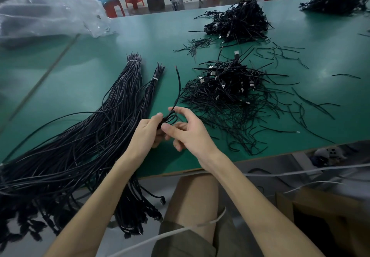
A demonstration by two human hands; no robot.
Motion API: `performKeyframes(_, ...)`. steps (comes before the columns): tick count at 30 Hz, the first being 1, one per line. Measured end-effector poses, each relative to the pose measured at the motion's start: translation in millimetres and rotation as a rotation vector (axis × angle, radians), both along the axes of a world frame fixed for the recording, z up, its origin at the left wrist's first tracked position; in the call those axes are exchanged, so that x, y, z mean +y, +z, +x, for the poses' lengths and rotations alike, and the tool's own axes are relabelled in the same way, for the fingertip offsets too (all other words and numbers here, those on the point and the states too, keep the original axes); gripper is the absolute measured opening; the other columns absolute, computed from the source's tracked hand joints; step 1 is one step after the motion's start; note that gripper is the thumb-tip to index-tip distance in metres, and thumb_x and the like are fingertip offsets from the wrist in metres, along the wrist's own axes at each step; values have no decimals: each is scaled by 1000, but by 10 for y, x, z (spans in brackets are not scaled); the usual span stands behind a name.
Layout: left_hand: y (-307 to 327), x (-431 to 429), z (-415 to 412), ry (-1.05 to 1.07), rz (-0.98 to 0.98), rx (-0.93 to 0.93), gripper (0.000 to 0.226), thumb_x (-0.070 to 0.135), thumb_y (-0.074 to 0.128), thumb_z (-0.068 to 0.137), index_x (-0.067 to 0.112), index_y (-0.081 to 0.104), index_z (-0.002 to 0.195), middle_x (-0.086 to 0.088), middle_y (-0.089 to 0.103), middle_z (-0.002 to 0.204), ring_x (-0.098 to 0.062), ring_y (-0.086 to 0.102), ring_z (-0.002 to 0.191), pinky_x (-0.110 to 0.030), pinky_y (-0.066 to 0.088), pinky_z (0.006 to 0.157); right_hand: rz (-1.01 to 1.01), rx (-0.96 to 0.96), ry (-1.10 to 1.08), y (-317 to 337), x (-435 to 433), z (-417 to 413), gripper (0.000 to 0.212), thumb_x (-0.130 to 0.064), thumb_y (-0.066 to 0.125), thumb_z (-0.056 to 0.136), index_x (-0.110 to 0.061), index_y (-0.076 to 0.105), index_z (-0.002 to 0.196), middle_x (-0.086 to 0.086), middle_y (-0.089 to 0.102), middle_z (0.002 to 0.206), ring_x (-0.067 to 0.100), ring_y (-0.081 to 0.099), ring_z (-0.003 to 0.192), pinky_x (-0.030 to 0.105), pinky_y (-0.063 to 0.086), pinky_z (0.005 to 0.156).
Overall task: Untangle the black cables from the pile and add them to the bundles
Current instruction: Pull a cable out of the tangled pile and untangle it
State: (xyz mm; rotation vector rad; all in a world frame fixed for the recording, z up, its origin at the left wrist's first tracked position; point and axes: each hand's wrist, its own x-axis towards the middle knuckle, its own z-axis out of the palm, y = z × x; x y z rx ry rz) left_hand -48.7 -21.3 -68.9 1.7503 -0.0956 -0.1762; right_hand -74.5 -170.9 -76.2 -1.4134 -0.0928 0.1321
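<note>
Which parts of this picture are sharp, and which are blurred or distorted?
Head view: left hand, right hand and the black cable they hold are sharp. Head view: the plastic bag at far left is smeared. Head view: the near edge of the green table bows, wide-angle distortion.

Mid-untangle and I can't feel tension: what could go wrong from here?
The cable gripped by the left hand and right hand passes close to the pile; a hard pull could drag other strands along. The bundles hang over the table edge, so a cable laid there may slip off.
</note>
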Motion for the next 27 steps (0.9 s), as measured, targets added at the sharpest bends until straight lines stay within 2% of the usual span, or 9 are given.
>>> performKeyframes(2, 16, 9, -7, -13, -12, 11, 63, 28, 40, 109, 23, 54, 48, 0, 52, 50, -9, 30, 42, -18, 21, 40, -8, -17, 75, 25, -14, 34, 43, -22, 76, 93, -26, 59, 132, 8, 69, 75, 15, 44, 46, 22, 43, 49)
performKeyframes(6, 26, 4, -26, -11, 1, 14, 50, 31, 40, 109, 20, 70, 70, -3, 55, 51, -13, 41, 45, -19, 24, 40, -105, -25, 123, 42, -59, 55, 34, -30, 77, 92, -23, 67, 124, 10, 71, 77, 16, 49, 49, 19, 42, 50)
performKeyframes(8, 17, -3, -23, 2, 29, 16, 56, 33, 42, 108, 22, 65, 58, -4, 55, 50, -11, 42, 44, -20, 26, 40, -172, -39, 91, 23, -62, 45, 31, -33, 78, 92, -15, 69, 116, 6, 75, 79, 20, 55, 51, 16, 44, 52)
performKeyframes(12, -2, 10, 3, 29, 35, 28, 46, 30, 43, 108, 12, 44, 65, 2, 34, 51, -13, 27, 44, -22, 21, 40, -294, -80, 25, 1, -28, 19, 31, -40, 78, 89, -17, 70, 108, 6, 74, 93, 35, 67, 76, 43, 59, 71)
performKeyframes(14, 5, 16, 1, 32, 15, 37, 47, 27, 43, 107, 19, 41, 61, 5, 30, 51, -11, 23, 43, -22, 19, 39, -384, -98, 1, 0, -18, 22, 38, -46, 79, 87, -19, 67, 112, 2, 71, 103, 22, 67, 88, 34, 55, 82)
performKeyframes(16, 13, 14, -4, 24, 0, 38, 48, 25, 41, 107, 22, 40, 59, 6, 29, 50, -11, 22, 42, -21, 18, 39, -458, -125, -24, 7, -24, 29, 39, -44, 79, 86, -19, 67, 114, -2, 64, 110, 11, 61, 92, 22, 47, 82)
performKeyframes(19, 14, 2, -7, 23, -12, 43, 53, 22, 39, 105, 26, 43, 52, 8, 30, 49, -10, 21, 42, -19, 18, 38, -473, -170, -70, 36, -48, 13, 25, -31, 81, 87, -17, 67, 103, -3, 66, 103, 7, 59, 81, 15, 44, 74)
performKeyframes(22, 14, 1, 1, 29, -39, 65, 59, 20, 36, 104, 25, 49, 46, 10, 29, 47, -8, 20, 40, -18, 17, 37, -384, -220, -122, 28, -31, -13, 16, -16, 81, 87, -10, 66, 90, 1, 72, 84, 9, 61, 61, 18, 49, 63)
performKeyframes(27, 12, 19, 10, 19, -54, 85, 61, 22, 34, 104, 26, 47, 44, 10, 30, 48, -8, 22, 40, -20, 18, 38, -372, -266, -174, -29, 58, -57, 16, -17, 75, 93, -11, 63, 84, -6, 65, 70, 7, 61, 56, 14, 45, 58)
